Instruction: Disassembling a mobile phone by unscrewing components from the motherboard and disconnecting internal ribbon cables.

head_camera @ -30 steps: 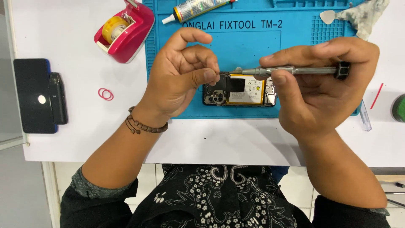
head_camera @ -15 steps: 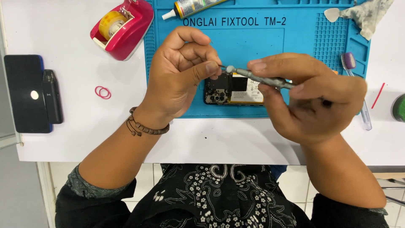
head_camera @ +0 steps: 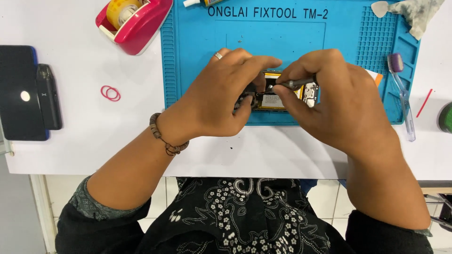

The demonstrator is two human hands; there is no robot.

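An opened phone (head_camera: 278,96) with its yellow battery showing lies on the blue repair mat (head_camera: 197,56), mostly covered by both hands. My left hand (head_camera: 221,96) curls over the phone's left end and grips it, a ring on one finger and a bead bracelet at the wrist. My right hand (head_camera: 329,103) holds a thin metal screwdriver (head_camera: 292,84) whose tip touches the phone's inside near my left fingertips. The phone's right end with a metal plate (head_camera: 310,91) peeks out between the hands.
A pink tape dispenser (head_camera: 134,21) stands at the mat's upper left. A black phone and a small dark device (head_camera: 28,94) lie far left, red rubber bands (head_camera: 110,92) beside them. A purple-headed brush (head_camera: 400,89) and a grey cloth (head_camera: 419,11) lie at right.
My right hand has slid left and its screwdriver has turned tip-down into the phone. My left hand has closed further over the phone's left end. The view has shifted slightly.
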